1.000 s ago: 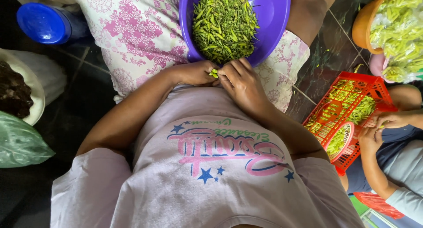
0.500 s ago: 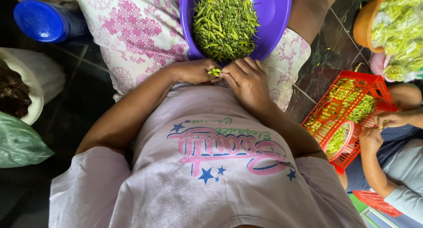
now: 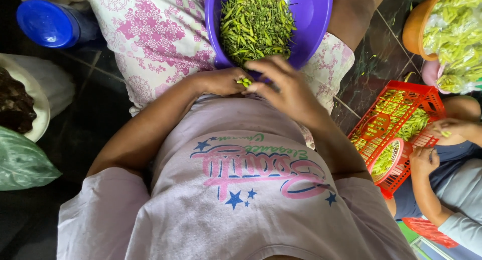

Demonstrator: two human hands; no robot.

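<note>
A purple bowl full of small green chillies rests on my lap, on a pink-patterned cloth. My left hand and my right hand meet at the bowl's near rim, just above my lilac shirt. Between their fingertips I pinch a small green chilli. Both hands are closed around it, and the right hand's fingers arch over the bowl's edge.
A blue lidded container lies at the upper left, a white dish with dark contents and a green bag at the left. At the right another person's hands work over a red basket. An orange tub of green pods stands at the upper right.
My right hand has lifted slightly and shifted toward the bowl's rim while still pinching the chilli with the left. The other person's hands have moved a little over the red basket.
</note>
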